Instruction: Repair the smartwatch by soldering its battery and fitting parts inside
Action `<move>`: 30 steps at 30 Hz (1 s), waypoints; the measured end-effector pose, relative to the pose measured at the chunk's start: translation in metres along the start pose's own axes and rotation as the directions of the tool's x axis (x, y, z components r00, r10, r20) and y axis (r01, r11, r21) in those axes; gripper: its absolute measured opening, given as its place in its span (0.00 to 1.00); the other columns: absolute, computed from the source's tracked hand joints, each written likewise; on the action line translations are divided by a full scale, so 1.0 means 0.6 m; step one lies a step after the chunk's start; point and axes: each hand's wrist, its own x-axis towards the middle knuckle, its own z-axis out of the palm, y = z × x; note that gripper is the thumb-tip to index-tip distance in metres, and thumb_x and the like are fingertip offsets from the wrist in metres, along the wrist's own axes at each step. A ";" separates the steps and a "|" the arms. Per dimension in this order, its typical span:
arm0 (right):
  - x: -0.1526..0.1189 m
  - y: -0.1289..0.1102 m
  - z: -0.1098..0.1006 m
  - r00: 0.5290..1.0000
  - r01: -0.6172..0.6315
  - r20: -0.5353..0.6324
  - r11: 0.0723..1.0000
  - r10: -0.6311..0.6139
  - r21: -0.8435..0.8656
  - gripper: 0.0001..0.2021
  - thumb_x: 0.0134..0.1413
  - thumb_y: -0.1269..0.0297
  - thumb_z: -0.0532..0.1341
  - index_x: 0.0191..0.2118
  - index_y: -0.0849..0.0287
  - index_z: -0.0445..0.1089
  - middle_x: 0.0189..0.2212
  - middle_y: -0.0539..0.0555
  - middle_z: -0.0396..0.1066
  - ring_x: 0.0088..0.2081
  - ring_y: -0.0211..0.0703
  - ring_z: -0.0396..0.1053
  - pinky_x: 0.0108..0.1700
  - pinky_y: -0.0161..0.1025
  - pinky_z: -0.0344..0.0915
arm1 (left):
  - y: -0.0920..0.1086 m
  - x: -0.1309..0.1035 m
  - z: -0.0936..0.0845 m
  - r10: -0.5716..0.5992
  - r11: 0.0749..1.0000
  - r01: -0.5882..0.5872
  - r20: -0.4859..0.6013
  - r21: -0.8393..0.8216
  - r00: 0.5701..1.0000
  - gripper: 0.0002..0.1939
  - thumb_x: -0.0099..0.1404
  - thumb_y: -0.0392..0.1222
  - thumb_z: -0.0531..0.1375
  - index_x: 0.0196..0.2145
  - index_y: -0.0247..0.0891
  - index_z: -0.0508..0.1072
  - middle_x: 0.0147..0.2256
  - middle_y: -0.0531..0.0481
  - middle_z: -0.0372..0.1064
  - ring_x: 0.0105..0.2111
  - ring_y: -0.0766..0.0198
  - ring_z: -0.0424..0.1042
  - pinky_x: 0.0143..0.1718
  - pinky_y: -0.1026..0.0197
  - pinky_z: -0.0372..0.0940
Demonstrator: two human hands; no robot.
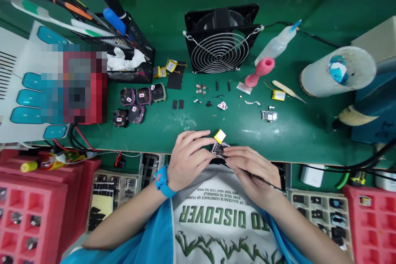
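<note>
While left hand point(190, 154) holds small, partly hidden device point(218, 148), right hand point(255, 169) grips slim tool point(266, 182), possibly tweezers. Beyond: yellow battery point(220, 136), black fan point(221, 41).

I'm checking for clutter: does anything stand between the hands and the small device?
Nothing visible does: the left hand holds the small device, the right hand holds a dark tool at it; the yellow battery lies beyond.
</note>
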 end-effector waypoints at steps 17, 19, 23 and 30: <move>0.012 0.005 -0.001 0.999 -0.026 -0.039 0.994 0.030 0.111 0.12 0.61 0.80 0.64 0.44 0.56 0.80 0.40 0.55 0.83 0.45 0.47 0.82 0.49 0.45 0.80 | 0.004 -0.002 0.003 -0.048 0.999 0.048 0.010 -0.018 0.999 0.07 0.74 0.37 0.62 0.35 0.42 0.75 0.47 0.53 0.82 0.58 0.56 0.75 0.58 0.49 0.65; 0.016 0.004 -0.008 0.991 -0.097 -0.076 0.980 0.112 0.176 0.10 0.62 0.77 0.64 0.42 0.55 0.79 0.39 0.54 0.83 0.44 0.47 0.83 0.47 0.44 0.81 | 0.006 -0.004 0.004 -0.064 0.998 0.064 0.013 -0.024 0.998 0.08 0.75 0.38 0.62 0.35 0.42 0.76 0.47 0.52 0.82 0.58 0.56 0.75 0.58 0.49 0.64; 0.030 0.002 -0.048 0.948 -0.257 -0.169 0.962 0.269 0.087 0.09 0.70 0.64 0.60 0.36 0.54 0.75 0.30 0.50 0.79 0.27 0.40 0.78 0.30 0.37 0.75 | 0.009 -0.008 0.007 -0.085 0.996 0.086 0.005 -0.033 0.996 0.08 0.74 0.39 0.62 0.34 0.41 0.76 0.47 0.51 0.82 0.58 0.57 0.75 0.58 0.49 0.65; 0.042 0.015 -0.113 0.976 -0.155 -0.046 0.536 0.211 -0.830 0.33 0.71 0.36 0.41 0.24 0.53 0.63 0.18 0.53 0.68 0.15 0.43 0.61 0.19 0.40 0.47 | 0.014 -0.019 -0.008 -0.113 0.992 0.114 0.027 -0.059 0.993 0.12 0.74 0.43 0.63 0.31 0.38 0.74 0.50 0.44 0.80 0.59 0.55 0.75 0.63 0.47 0.67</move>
